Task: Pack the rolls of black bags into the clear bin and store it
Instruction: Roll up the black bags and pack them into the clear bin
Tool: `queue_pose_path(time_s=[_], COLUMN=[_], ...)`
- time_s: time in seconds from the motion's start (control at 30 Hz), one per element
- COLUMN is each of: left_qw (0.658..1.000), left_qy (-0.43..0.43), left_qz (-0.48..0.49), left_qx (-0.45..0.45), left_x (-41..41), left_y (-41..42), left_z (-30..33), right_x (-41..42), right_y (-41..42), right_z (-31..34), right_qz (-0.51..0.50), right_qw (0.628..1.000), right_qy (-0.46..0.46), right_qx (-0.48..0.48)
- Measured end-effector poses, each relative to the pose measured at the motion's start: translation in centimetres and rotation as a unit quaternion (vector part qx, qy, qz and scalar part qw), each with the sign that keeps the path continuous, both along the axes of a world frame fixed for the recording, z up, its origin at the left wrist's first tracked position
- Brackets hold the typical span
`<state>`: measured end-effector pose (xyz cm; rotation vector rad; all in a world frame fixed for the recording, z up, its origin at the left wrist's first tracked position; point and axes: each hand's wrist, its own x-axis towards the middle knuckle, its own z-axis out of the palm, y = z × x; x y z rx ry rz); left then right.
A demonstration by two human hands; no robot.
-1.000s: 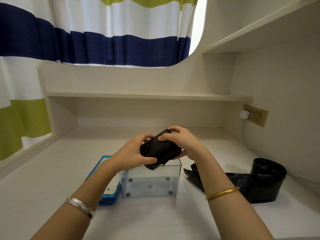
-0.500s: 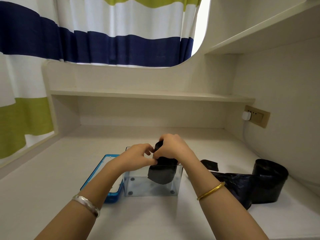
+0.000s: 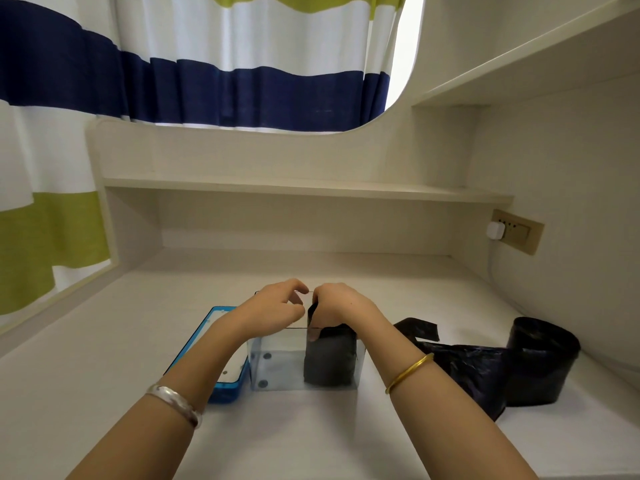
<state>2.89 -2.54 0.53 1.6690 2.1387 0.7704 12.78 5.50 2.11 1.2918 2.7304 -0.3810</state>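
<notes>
One roll of black bags (image 3: 329, 362) is standing in the right end of the clear bin (image 3: 273, 365), its long axis upright and its top poking just above the rim. I am gripping that top with my right hand (image 3: 337, 304), fingers curled over it and the thumb running down the near side inside the bin wall. My left hand (image 3: 273, 308) is hovering over the bin's open left half, fingers loosely bent and holding nothing, with one fingertip reaching toward my right hand; I am not touching the roll with it as far as I can see.

What the coming move turns on, as I am judging it, is the second roll (image 3: 540, 362). It is standing upright on the desk (image 3: 104, 393), well off to my right, with a loose tail of black film (image 3: 460, 362) trailing from it toward the bin. My right hand is clearly the nearer one to it, and the free space in the bin is lying to the left of the roll I am holding, so that roll would be travelling leftward across my body.

Compared with half a second ago, the roll is sitting lower and straighter against the bin's floor, where it was hanging tilted in the middle of the bin, and my left hand is no longer pinching it. A second ago I was holding it with both hands above the rim.

Beside the bin on the left, a blue lid (image 3: 221, 358) is lying flat, touching its wall.
</notes>
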Motion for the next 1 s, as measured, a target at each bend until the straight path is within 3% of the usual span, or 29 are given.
queue_pose_path(time_s=[0.53, 0.67, 0.83, 1.0], left_qw=[0.999, 0.999, 0.999, 0.999], left_qy=[0.032, 0.037, 0.032, 0.031], left_qz=[-0.015, -0.021, -0.018, 0.01], left_qx=[-0.034, -0.033, -0.024, 0.043], left_x=[0.3, 0.3, 0.3, 0.6], left_y=[0.1, 0.0, 0.1, 0.4], left_z=[-0.3, -0.3, -0.1, 0.8], right_x=[-1.2, -1.0, -0.4, 0.8], right_y=[-0.3, -0.7, -1.1, -0.8], right_z=[0.3, 0.7, 1.1, 2.0], right_qz=[0.007, -0.005, 0.001, -0.001], right_qw=[0.996, 0.993, 0.996, 0.999], right_qy=[-0.093, -0.103, -0.068, 0.045], right_qx=[-0.001, 0.054, 0.049, 0.008])
